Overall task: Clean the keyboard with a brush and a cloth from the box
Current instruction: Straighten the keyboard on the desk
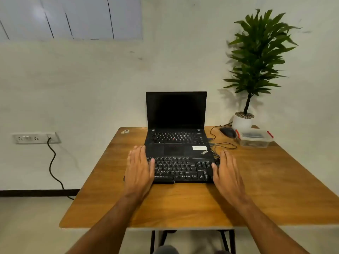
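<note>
A black external keyboard (180, 170) lies on the wooden table (266, 189), just in front of an open black laptop (177, 125). My left hand (139, 167) is at the keyboard's left end, fingers straight, thumb over the edge keys. At the right end my right hand (226, 173) is held the same way, fingers straight. Neither hand holds anything. A clear plastic box (255, 138) with a lid and red clips stands at the table's back right. Its contents are dim through the plastic; no brush or cloth can be made out.
A black mouse (227, 132) and loose cables (222, 143) lie between the laptop and the box. A potted plant (243, 121) stands at the back right corner. A wall socket (35, 138) with a hanging cord is on the left wall.
</note>
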Demonstrator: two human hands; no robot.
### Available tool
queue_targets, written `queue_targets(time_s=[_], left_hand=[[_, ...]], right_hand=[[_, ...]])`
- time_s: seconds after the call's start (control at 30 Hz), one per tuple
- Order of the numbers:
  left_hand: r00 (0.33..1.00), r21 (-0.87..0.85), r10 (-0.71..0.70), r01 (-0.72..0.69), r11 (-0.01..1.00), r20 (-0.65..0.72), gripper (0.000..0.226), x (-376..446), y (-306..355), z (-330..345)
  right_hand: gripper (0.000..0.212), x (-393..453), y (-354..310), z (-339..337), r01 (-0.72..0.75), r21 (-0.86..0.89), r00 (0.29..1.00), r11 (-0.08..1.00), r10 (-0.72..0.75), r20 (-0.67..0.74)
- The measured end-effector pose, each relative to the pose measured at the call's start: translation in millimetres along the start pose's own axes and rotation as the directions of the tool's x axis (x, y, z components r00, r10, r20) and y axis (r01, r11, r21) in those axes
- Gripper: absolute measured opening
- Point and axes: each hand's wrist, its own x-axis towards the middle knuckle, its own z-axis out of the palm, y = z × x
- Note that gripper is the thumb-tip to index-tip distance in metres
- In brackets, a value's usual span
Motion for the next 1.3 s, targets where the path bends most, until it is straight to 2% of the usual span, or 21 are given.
queue_targets(time_s=[0.2,0.33,0.47,0.6,0.7,0.83,1.07,1.17,1.3], left_hand=[[0.965,-0.180,-0.257,0.260,0.949,0.042,0.056,-24,-20,6],[0.908,-0.354,-0.395,0.417,0.837,0.138,0.049,-22,-32,19],[0.861,-0.474,-0.478,0.500,0.725,0.176,0.044,-13,-37,22],[0.857,-0.485,-0.482,0.504,0.715,0.182,0.038,-6,-41,24],[0.840,-0.534,-0.506,0.525,0.663,0.197,0.035,-3,-43,27],[0.791,-0.610,-0.567,0.570,0.551,0.229,0.049,0,-46,26],[0.784,-0.689,-0.573,0.553,0.469,0.239,0.065,-22,-47,7],[0.787,-0.672,-0.575,0.550,0.495,0.221,0.055,-41,-44,0],[0.778,-0.656,-0.592,0.562,0.503,0.213,0.056,-63,-39,-9]], right_hand=[[0.060,-12,7,13,-0.183,0.076,0.982,0.980,0.178,0.068],[0.056,-11,9,18,-0.279,0.112,0.959,0.954,0.271,0.081],[0.050,-8,8,19,-0.326,0.147,0.946,0.934,0.321,0.057],[0.053,-1,11,22,-0.383,0.183,0.923,0.906,0.369,0.105],[0.056,1,9,21,-0.416,0.209,0.908,0.885,0.395,0.137],[0.057,0,8,19,-0.430,0.245,0.903,0.869,0.407,0.140],[0.060,-26,11,13,-0.422,0.286,0.907,0.860,0.407,0.111],[0.058,-40,12,9,-0.411,0.286,0.911,0.866,0.404,0.086],[0.055,-57,16,3,-0.402,0.287,0.914,0.869,0.400,0.071]])
